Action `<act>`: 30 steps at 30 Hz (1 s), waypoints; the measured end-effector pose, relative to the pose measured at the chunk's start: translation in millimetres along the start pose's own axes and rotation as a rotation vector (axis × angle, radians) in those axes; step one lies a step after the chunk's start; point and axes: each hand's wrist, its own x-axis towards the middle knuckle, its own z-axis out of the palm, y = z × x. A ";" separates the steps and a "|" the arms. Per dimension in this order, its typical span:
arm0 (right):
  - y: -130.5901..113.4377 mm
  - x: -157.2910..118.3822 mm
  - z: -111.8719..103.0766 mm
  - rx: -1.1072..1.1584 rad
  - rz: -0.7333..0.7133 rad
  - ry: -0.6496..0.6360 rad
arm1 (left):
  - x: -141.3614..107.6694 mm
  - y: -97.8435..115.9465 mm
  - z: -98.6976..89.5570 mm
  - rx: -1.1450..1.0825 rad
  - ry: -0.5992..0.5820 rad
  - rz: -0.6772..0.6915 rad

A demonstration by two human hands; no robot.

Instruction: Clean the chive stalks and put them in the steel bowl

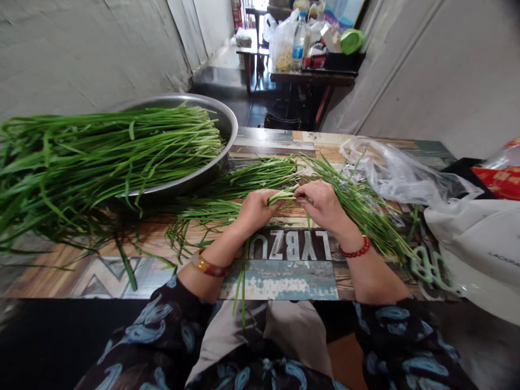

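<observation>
Garlic chives (284,194) are gripped near their pale stem ends by my left hand (259,208), and their green leaves trail down past the table's front edge. My right hand (320,205) is at the tips of these stems with thumb and fingers pinched; what exactly lies between them is too small to make out. Just beyond my hands lies a loose pile of chives (264,172). Another spread of chives (357,208) reaches from behind my right hand toward the right side of the table.
A large metal basin (231,127) heaped with chives (162,143) stands at the left. Clear plastic bags (406,173), green-handled scissors (430,265) and a white bag (479,244) are at the right. Farther back, another table (312,78) carries a water bottle (298,43).
</observation>
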 end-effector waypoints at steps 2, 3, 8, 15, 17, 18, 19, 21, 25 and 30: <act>-0.3 0.0 0.1 -0.003 -0.013 0.004 | 0.1 0.2 -0.2 0.014 0.010 0.014; -0.6 0.0 0.0 -0.011 -0.022 0.002 | 0.0 0.6 -0.3 0.018 0.018 0.022; -8.3 0.4 1.7 -0.103 -0.057 0.015 | -1.1 4.4 -0.1 0.053 0.060 0.053; -16.3 2.5 11.5 -0.243 0.091 0.107 | -3.1 11.1 1.1 0.054 0.050 0.120; -9.1 2.4 12.4 -0.204 0.147 0.126 | -4.0 13.7 -0.6 0.052 0.019 0.114; -4.7 2.1 12.5 -0.169 0.169 0.130 | -4.5 14.6 -1.6 0.048 -0.026 0.110; -0.5 1.8 12.5 -0.130 0.183 0.129 | -4.9 15.1 -2.3 0.043 -0.086 0.108; 6.0 0.8 12.9 -0.063 0.185 0.111 | -5.2 14.9 -2.9 0.040 -0.168 0.100; 7.6 0.1 15.9 -0.023 0.104 0.083 | -4.3 11.4 -0.8 0.003 -0.020 0.061; 2.0 2.6 13.8 -0.010 -0.016 0.036 | -2.5 8.0 1.4 0.037 -0.084 -0.008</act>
